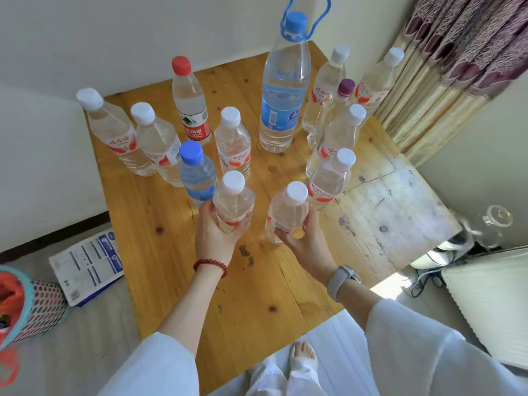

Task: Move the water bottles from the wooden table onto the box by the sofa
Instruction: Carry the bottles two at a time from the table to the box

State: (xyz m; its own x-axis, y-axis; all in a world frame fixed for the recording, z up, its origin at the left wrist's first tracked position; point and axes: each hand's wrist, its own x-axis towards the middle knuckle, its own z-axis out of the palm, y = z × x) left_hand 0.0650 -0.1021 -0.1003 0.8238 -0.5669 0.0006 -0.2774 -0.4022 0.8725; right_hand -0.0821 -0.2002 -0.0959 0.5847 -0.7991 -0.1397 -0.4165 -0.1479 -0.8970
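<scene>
White sleeves (160, 364) fill the near edge of the view, both forearms reaching forward over the wooden table (243, 295). Left hand (215, 232), red bead bracelet (210, 266) at the wrist, grasps a white-capped bottle (233, 202) around its lower body, fingers curled about it. Right hand (303, 240), grey wristwatch (341, 281) on the wrist, grasps a second white-capped bottle (287, 212) the same way. Whether either base rests on the wood, I cannot tell. Remaining bottles stand upright on the table behind them: a blue-capped bottle (197, 174) just beside the left-held one, a red-capped bottle (190, 101) further back, a tall blue-handled bottle (284, 90) near the far edge, a purple-capped bottle (334, 110) among white-capped ones at right. Mesh basket (34, 304) and printed carton (85, 267) sit on the floor at left; curtain (445, 67) hangs at right.
</scene>
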